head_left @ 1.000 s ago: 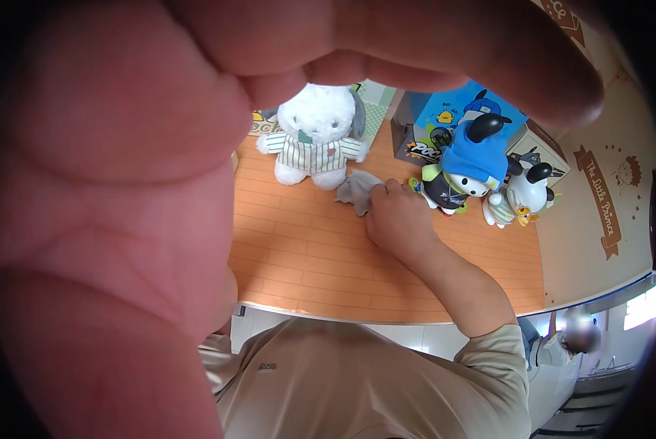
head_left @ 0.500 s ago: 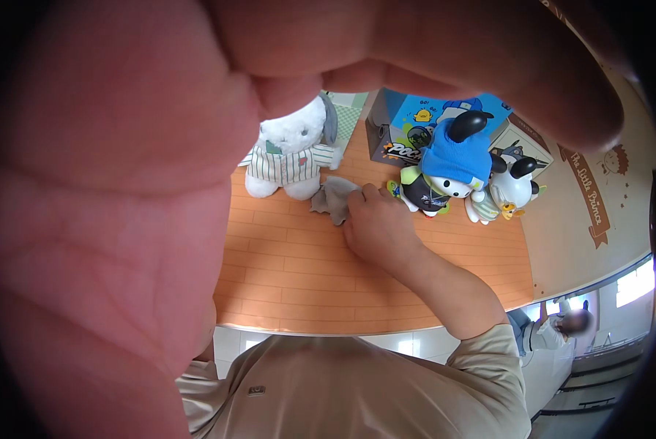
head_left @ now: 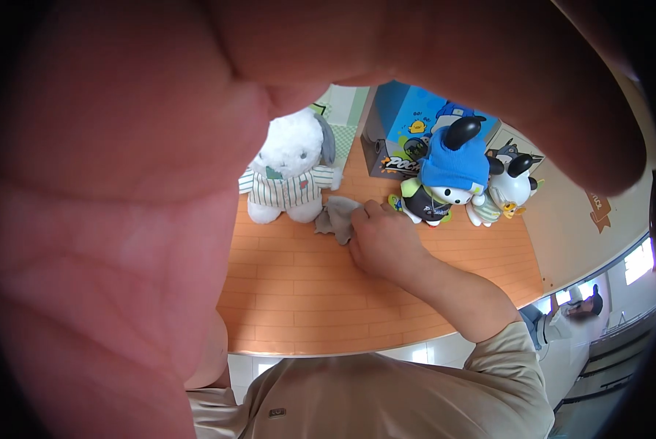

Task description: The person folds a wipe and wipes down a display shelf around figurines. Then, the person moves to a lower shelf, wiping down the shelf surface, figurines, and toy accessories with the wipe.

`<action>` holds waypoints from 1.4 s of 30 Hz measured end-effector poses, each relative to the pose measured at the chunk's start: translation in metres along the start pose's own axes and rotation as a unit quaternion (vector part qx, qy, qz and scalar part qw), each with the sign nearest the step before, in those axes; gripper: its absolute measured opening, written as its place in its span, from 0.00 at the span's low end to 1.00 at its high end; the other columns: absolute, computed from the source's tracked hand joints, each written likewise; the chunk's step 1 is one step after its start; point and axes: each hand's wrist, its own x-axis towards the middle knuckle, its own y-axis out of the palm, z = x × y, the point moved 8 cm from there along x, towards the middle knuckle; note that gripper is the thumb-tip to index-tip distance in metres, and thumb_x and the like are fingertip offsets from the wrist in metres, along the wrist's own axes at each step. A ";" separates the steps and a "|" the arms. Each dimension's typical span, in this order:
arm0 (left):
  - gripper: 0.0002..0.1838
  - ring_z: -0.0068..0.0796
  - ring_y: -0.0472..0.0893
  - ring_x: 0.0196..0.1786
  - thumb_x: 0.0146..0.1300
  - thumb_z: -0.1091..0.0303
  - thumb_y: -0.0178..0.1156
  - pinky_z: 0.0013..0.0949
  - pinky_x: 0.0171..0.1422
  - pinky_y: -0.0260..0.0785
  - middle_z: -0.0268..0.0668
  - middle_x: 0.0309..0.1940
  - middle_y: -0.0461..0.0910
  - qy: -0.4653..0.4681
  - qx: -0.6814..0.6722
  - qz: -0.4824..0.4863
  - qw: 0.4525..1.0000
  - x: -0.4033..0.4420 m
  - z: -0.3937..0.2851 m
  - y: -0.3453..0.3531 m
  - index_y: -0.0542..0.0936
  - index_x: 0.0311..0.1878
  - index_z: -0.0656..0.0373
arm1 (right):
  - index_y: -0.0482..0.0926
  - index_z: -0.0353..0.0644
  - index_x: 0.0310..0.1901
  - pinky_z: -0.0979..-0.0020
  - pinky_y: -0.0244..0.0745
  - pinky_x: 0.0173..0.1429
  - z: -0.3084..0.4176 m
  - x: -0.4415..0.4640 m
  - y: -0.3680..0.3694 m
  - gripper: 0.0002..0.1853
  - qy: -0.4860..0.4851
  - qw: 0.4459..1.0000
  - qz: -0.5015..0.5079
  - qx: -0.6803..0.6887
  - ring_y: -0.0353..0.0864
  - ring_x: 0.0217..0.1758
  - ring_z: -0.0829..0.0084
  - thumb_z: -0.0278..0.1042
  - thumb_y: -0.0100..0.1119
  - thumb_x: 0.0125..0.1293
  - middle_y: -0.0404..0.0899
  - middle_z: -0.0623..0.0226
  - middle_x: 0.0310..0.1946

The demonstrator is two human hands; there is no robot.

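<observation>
Grey cloth (head_left: 337, 219) on table (head_left: 299, 307), crumpled, no clear long axis; lies just left of right hand (head_left: 386, 238), whose fingers pinch its right edge. Left hand (head_left: 141, 157) well apart, foreground; palm bare, fingers outstretched.

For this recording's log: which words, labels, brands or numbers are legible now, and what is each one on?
"POC": large white letters on the blue box; any further letters are hidden.
Too small or blurred to read: print on the figure's dark top, lettering on the brown ribbon, and the badge on the beige shirt.
No numbers legible.
</observation>
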 end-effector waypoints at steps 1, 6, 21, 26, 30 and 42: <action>0.15 0.35 0.85 0.46 0.75 0.69 0.65 0.33 0.54 0.77 0.41 0.50 0.89 0.004 0.001 0.001 1.000 0.001 -0.001 -0.002 0.83 0.61 0.62 | 0.85 0.40 0.42 0.61 0.81 0.38 0.001 0.000 -0.001 0.11 -0.001 1.000 -0.004 -0.001 0.86 0.37 0.55 0.37 0.70 0.64 0.84 0.56 0.40; 0.15 0.35 0.84 0.46 0.75 0.68 0.65 0.33 0.54 0.77 0.41 0.50 0.89 0.024 0.019 -0.004 1.000 0.006 -0.008 -0.009 0.83 0.61 0.62 | 0.85 0.40 0.42 0.61 0.82 0.39 0.001 0.000 -0.003 0.11 -0.009 1.000 -0.016 0.001 0.86 0.38 0.54 0.37 0.70 0.64 0.84 0.56 0.41; 0.14 0.34 0.84 0.45 0.76 0.68 0.64 0.32 0.53 0.76 0.41 0.49 0.89 0.009 0.086 -0.002 0.996 0.007 -0.038 -0.012 0.83 0.60 0.61 | 0.85 0.39 0.42 0.60 0.83 0.41 0.000 0.000 -0.002 0.11 0.004 1.000 0.012 0.021 0.87 0.40 0.54 0.37 0.69 0.64 0.84 0.55 0.42; 0.14 0.33 0.84 0.44 0.76 0.68 0.64 0.32 0.52 0.76 0.41 0.49 0.89 0.005 0.092 0.004 0.996 0.009 -0.044 -0.010 0.83 0.60 0.61 | 0.85 0.38 0.43 0.60 0.83 0.39 0.001 0.000 -0.004 0.11 -0.017 0.999 -0.014 0.025 0.86 0.38 0.56 0.35 0.68 0.63 0.84 0.55 0.39; 0.13 0.33 0.84 0.44 0.77 0.68 0.64 0.32 0.52 0.76 0.41 0.49 0.89 0.008 0.094 0.005 0.996 0.010 -0.046 -0.011 0.83 0.60 0.61 | 0.85 0.38 0.43 0.60 0.83 0.40 0.001 0.000 -0.004 0.11 -0.014 0.999 -0.008 0.029 0.86 0.39 0.55 0.35 0.68 0.63 0.84 0.54 0.39; 0.12 0.32 0.83 0.43 0.77 0.68 0.64 0.31 0.51 0.76 0.40 0.48 0.89 -0.016 0.082 0.007 0.996 0.012 -0.057 -0.015 0.83 0.59 0.61 | 0.84 0.39 0.44 0.60 0.84 0.44 -0.003 0.002 0.000 0.11 0.009 0.999 0.010 0.032 0.87 0.41 0.55 0.36 0.68 0.65 0.84 0.55 0.43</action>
